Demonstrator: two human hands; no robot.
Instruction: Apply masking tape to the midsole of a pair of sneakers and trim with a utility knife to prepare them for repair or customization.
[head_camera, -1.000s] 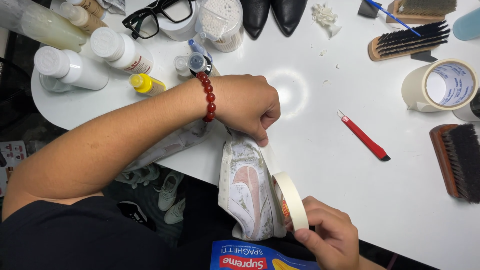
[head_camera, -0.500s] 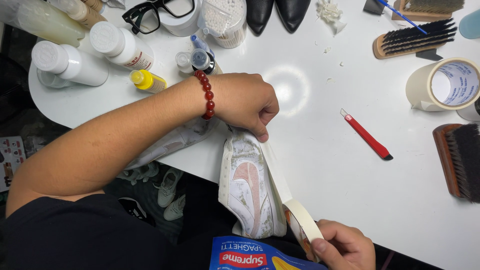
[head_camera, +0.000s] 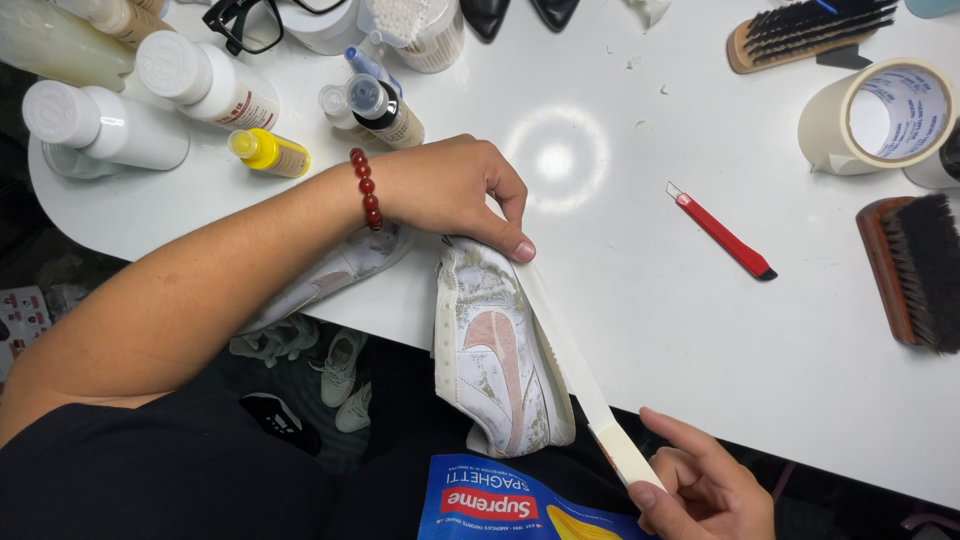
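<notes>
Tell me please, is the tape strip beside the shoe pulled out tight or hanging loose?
Pulled tight. The tape strip runs straight from the left hand, pressing it at the shoe, to the roll in the right hand.

A: Place?
B: Shoe-care workshop. White worktable (head_camera: 620, 330) crowded with shoe brushes (head_camera: 915, 270), cleaner bottles (head_camera: 205, 85), masking tape rolls (head_camera: 880, 115), red utility knife (head_camera: 722, 230).
A: Anything else?
B: Black shoe toes (head_camera: 520, 12) at far edge; sneakers on floor (head_camera: 340, 365).

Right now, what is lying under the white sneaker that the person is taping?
Under the white sneaker its upper end rests on the white table edge. Beside it, a second pale shoe lies under the left hand. Whatever supports its lower end is hidden.
</notes>
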